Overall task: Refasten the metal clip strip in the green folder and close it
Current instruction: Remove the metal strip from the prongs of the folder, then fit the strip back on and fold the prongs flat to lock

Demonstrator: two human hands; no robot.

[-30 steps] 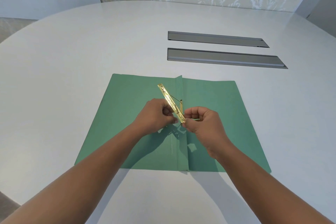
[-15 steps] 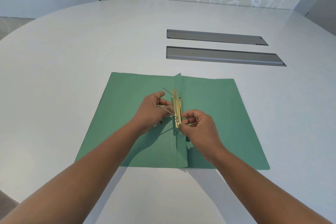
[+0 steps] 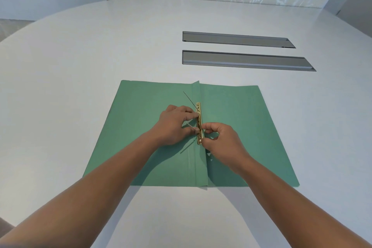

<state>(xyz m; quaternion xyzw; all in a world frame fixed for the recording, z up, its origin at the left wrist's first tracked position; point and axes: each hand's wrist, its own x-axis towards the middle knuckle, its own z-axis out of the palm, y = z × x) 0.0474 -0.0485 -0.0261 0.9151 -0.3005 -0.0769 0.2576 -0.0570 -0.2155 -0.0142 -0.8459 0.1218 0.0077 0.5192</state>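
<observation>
The green folder [image 3: 251, 127] lies open and flat on the white table. A gold metal clip strip [image 3: 198, 122] rests lengthwise along the folder's centre spine. Two thin metal prongs stick up through the strip and lean to the left. My left hand [image 3: 174, 125] presses its fingertips on the strip's left side near the middle. My right hand [image 3: 219, 140] pinches the strip's near end from the right. The strip's near part is partly hidden by my fingers.
Two long grey recessed panels [image 3: 247, 60] sit in the white table [image 3: 80, 66] beyond the folder, toward the right. A patterned chair back stands past the far edge. The table's round edge curves away at the left.
The strip was held tilted above the folder; it has come down flat on the spine over the prongs. Both hands lowered with it and now press it.
</observation>
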